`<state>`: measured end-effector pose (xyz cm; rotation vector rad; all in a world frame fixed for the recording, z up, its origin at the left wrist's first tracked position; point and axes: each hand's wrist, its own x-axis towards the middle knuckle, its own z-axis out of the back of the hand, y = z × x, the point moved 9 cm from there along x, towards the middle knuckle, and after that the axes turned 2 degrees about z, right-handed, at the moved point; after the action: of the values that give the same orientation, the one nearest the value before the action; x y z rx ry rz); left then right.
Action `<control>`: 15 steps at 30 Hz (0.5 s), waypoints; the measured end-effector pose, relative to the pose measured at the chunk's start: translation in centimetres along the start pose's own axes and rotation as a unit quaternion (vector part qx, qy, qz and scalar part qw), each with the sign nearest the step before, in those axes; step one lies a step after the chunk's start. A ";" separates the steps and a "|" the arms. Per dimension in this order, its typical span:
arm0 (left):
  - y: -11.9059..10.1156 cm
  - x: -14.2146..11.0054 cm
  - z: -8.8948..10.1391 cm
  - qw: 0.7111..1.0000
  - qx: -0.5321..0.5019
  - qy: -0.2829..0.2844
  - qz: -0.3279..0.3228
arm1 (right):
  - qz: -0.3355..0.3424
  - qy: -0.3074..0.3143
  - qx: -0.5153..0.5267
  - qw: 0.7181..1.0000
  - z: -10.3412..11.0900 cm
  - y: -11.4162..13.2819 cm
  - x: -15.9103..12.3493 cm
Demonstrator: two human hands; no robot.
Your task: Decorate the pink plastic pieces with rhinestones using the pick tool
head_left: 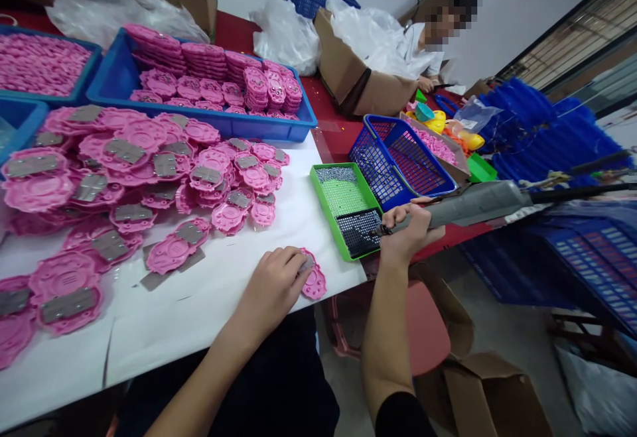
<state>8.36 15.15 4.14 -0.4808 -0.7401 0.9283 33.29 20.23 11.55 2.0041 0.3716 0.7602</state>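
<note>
My left hand (283, 278) holds a pink plastic part (314, 284) down on the white-covered table, its fingers curled over the part's grey metal plate. In my right hand (409, 228) is a grey electric screwdriver (472, 203), gripped near its front end and lying almost level. Its tip points at the black perforated tray (355, 233), which sits in the near end of a green tray (326, 201). Small silvery screws (336, 174) lie at the green tray's far end. Whether a screw is on the tip, I cannot make out.
Pink parts with metal plates (124, 152) are heaped at the left. Behind them a blue tray (199, 119) holds stacked pink parts. A blue basket (403, 188) stands beyond the green tray. Across the table is another person (428, 42). A red stool (423, 324) is below.
</note>
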 end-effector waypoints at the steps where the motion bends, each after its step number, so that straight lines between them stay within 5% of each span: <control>1: 0.0 0.0 0.0 1.000 -0.002 -0.001 0.002 | -0.001 0.000 -0.002 1.000 0.0 -0.1 0.0; 7: 0.4 -0.2 0.5 1.000 -0.010 -0.022 0.021 | 0.007 0.009 -0.014 1.000 -0.3 0.2 0.1; 12: 0.6 -0.4 0.5 0.999 -0.001 -0.030 0.024 | 0.019 -0.014 0.022 0.999 -0.4 3.4 -1.2; 15: 0.7 -0.3 0.4 0.999 0.004 -0.030 0.032 | -0.001 0.078 0.049 0.996 -2.4 4.6 -3.9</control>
<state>7.51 15.27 3.81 -0.4736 -0.7785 1.0079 28.57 17.33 14.94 2.0403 0.5099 0.9160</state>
